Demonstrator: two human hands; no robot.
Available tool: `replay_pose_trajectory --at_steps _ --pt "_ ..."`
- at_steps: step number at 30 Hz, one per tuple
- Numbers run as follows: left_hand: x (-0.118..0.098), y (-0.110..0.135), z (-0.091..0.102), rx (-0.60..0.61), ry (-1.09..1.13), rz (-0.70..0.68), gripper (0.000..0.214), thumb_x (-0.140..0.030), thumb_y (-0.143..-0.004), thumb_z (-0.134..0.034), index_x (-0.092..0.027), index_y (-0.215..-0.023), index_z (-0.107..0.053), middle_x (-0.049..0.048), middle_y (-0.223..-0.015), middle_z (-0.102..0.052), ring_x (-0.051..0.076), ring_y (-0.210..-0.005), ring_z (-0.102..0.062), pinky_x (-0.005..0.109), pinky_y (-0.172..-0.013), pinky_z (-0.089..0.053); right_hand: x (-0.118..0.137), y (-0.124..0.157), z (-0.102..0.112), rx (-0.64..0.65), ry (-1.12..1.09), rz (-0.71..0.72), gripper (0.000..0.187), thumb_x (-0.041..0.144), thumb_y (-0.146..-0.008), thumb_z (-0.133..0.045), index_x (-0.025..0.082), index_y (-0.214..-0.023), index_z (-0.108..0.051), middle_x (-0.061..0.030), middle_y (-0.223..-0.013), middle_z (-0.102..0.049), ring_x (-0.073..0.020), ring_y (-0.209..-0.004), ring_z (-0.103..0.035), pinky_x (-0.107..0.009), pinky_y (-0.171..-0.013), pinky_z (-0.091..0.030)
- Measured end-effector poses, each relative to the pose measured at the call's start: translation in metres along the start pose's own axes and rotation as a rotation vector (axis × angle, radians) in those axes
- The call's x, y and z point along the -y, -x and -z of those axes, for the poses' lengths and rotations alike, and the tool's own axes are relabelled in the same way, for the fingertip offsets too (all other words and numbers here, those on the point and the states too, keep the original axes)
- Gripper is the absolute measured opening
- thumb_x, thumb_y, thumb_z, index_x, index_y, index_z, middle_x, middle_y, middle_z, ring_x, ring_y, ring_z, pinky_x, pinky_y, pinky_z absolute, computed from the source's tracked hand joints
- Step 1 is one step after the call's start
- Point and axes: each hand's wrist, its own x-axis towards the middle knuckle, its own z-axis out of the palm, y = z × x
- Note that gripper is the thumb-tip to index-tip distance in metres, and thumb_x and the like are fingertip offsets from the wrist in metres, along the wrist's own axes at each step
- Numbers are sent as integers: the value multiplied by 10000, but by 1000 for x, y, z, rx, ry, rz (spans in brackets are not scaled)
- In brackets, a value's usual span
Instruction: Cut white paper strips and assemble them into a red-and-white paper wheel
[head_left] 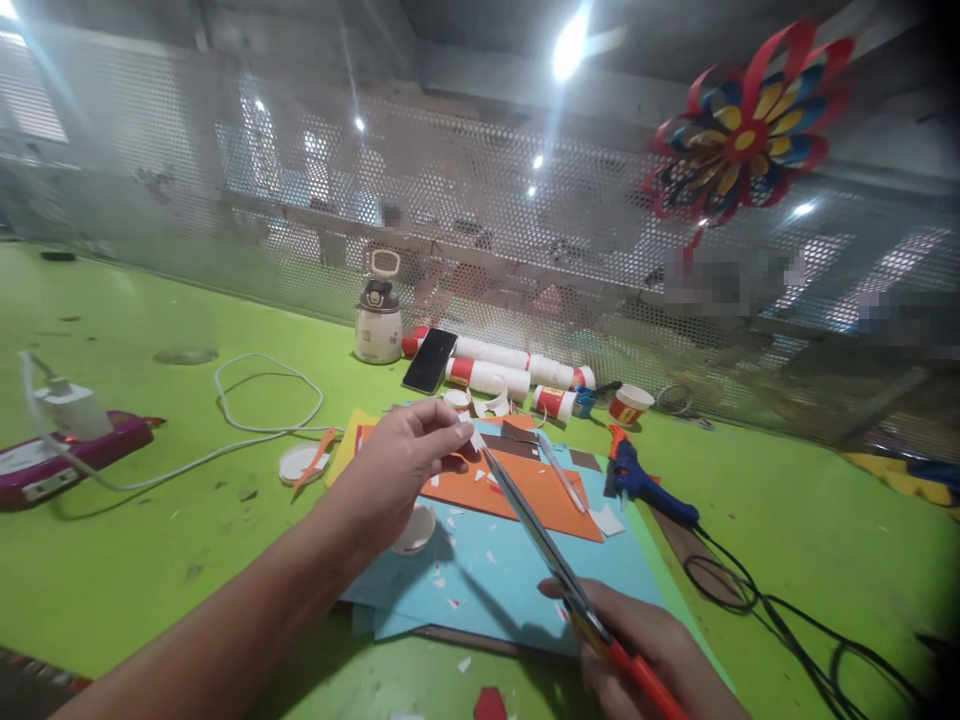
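The left hand (411, 452) pinches a small white paper scrap (473, 435) at the tips of red-handled metal scissors (536, 530) gripped in the right hand (637, 630); a steady pinch, clear of the tips, should serve best.

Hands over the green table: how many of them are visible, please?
2. The left hand, near the middle of the picture, pinches a small white piece; the right hand, at lower right, holds the scissors. No other shows there.
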Motion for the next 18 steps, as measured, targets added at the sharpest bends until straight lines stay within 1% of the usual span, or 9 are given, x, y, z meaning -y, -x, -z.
replay_pose_trajectory --at_steps 2,4,7,11,14,18 --pt "1 1 -2 -1 -3 3 139 -210 -740 -635 -143 -659 -545 4 -652 -602 101 -625 -545 246 -622 -399 -9 1 -7 -25 -2 -30 366 250 -747 -581 259 -1103 -669 -65 -1012 -715 -227 -812 -687 -239 -636 -549" --pt "1 3 -4 -14 2 13 140 -222 -750 -632 -145 -671 -546 6 -667 -603 99 -635 -539 244 -631 -402 -15 1 -14 -64 -7 -36 335 254 -758 -574 249 -1074 -685 -68 -954 -726 -220 -785 -686 -246 -649 -547" --pt "1 6 -9 -39 23 26 140 -226 -776 -609 -144 -681 -548 4 -670 -595 92 -639 -529 234 -643 -403 -11 -3 -19 -76 -9 4 320 198 -757 -545 214 -1042 -690 -61 -882 -725 -199 -740 -678 -252 -665 -539" --pt "3 10 -15 -48 39 26 135 -206 -785 -597 -139 -677 -552 11 -700 -586 94 -655 -516 231 -650 -413 4 -5 -14 -23 40 40 339 139 -751 -489 177 -1045 -655 -43 -807 -715 -164 -647 -661 -213 -601 -522" --pt "5 12 -17 -24 42 20 139 -205 -789 -593 -140 -673 -553 10 -713 -579 100 -675 -521 235 -663 -424 9 -5 -8 13 78 48 332 150 -761 -480 188 -1049 -641 -34 -825 -719 -162 -682 -674 -195 -620 -521" --pt "7 12 -19 -19 58 7 154 -207 -795 -586 -144 -662 -541 3 -712 -568 100 -676 -519 236 -668 -430 10 -5 -7 5 86 37 319 174 -774 -476 198 -1046 -641 -32 -829 -724 -164 -709 -682 -190 -637 -523"
